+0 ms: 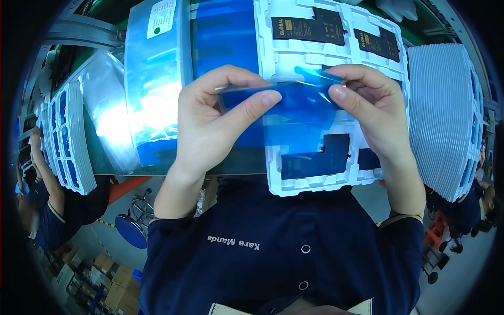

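Observation:
Both hands stretch a clear blue plastic film (299,118) between them above a white molded tray (266,52). My left hand (210,115) pinches its left part between thumb and fingers. With thumb and forefinger, my right hand (374,105) grips its upper right corner. The film hangs toward me and partly covers the tray. Flat black batteries lie in the tray: one at the far left (308,27), one at the far right (377,44), and one nearer to me (315,158), seen partly through the film. My hands and the film hide the tray's middle.
Left of the tray lie blue film sheets (226,44) and a shiny plastic packet (157,89) with a white label. Clear plastic bags (105,100) sit farther left. Tall stacks of trays stand right (438,118) and left (68,142). Co-workers are at both sides; a blue stool (131,230) is below.

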The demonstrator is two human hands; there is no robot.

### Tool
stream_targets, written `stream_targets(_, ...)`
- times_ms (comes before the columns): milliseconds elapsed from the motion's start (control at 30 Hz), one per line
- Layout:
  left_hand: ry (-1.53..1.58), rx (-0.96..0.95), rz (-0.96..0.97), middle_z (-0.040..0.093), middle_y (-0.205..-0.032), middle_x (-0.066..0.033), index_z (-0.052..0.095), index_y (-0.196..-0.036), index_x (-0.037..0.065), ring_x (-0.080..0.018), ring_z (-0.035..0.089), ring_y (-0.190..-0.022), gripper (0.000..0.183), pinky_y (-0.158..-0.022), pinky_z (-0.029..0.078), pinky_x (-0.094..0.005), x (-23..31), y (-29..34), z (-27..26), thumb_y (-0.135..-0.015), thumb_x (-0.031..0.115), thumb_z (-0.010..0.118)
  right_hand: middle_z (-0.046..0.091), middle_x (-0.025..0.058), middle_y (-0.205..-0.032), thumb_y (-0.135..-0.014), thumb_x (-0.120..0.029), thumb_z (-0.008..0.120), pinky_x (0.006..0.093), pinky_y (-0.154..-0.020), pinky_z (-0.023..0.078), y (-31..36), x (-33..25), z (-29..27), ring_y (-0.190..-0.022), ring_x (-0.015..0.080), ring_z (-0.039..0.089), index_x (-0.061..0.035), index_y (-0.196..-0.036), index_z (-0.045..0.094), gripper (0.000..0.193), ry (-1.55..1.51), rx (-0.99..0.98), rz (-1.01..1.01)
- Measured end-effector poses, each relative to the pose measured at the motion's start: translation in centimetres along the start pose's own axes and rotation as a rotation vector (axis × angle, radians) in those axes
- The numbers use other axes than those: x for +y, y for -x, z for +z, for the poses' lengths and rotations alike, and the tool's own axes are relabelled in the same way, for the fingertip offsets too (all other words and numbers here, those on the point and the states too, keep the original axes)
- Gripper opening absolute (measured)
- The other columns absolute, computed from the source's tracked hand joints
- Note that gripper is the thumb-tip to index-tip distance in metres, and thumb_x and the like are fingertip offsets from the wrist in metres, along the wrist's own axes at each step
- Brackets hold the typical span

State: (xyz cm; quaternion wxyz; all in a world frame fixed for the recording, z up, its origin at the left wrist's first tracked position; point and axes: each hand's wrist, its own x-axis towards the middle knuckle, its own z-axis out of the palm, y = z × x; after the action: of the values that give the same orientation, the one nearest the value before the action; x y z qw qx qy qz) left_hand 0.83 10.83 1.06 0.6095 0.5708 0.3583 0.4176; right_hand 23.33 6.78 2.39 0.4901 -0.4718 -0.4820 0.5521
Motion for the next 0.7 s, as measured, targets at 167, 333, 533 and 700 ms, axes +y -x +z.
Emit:
stream_targets(167, -0.115, 0.091, -0.04, 0.064, -0.065, 0.0002, 0.067, -0.074, 0.0, -0.0027, 0.057, -0.061, 0.016, -0.053, 0.043, -0.0166, -0.2, -1.2, -0.2, -0.078, 0.012, 0.077, 0.069, 0.0058, -0.09, -0.084, -0.007, 0.069, 0.0215, -0.075, 0.05, -2.1, 0.0, -0.3, -0.083, 0.0097, 0.063, -0.0016, -0.1, 0.07, 0.018, 0.046, 0.076, -0.062)
stream_targets(333, -0.194, 0.046, -0.048, 0.06, -0.055, 0.0016, 0.065, -0.063, 0.001, -0.0001, 0.05, -0.051, 0.027, -0.044, 0.033, -0.0169, -1.7, -1.3, -1.6, -0.073, 0.02, 0.082, 0.069, 0.0047, -0.09, -0.085, -0.01, 0.068, 0.0215, -0.073, 0.049, -4.1, -0.5, -1.6, -0.08, 0.0096, 0.062, -0.003, -0.1, 0.07, 0.016, 0.063, 0.046, -0.09)
stream_targets(533, -0.376, 0.024, 0.029, 0.057, -0.05, 0.0015, 0.068, -0.072, 0.003, -0.0005, 0.047, -0.046, 0.022, -0.042, 0.028, -0.0176, -3.5, -1.7, -2.0, -0.071, 0.02, 0.082, 0.064, 0.0018, -0.084, -0.089, -0.011, 0.063, 0.02, -0.06, 0.046, -7.1, -0.2, -5.4, -0.067, 0.006, 0.057, -0.0001, -0.11, 0.06, 0.024, 0.079, 0.178, -0.139)
stream_targets(700, -0.34, -0.134, -0.011, 0.067, -0.071, -0.0047, 0.066, -0.08, 0.001, -0.0065, 0.059, -0.06, 0.013, -0.057, 0.042, -0.0186, -2.6, -1.8, -2.1, -0.074, 0.005, 0.076, 0.064, -0.0004, -0.081, -0.084, -0.009, 0.068, 0.017, -0.058, 0.041, -7.7, 1.6, -6.0, -0.063, 0.0032, 0.053, -0.0015, -0.113, 0.06, 0.03, 0.248, 0.279, -0.065)
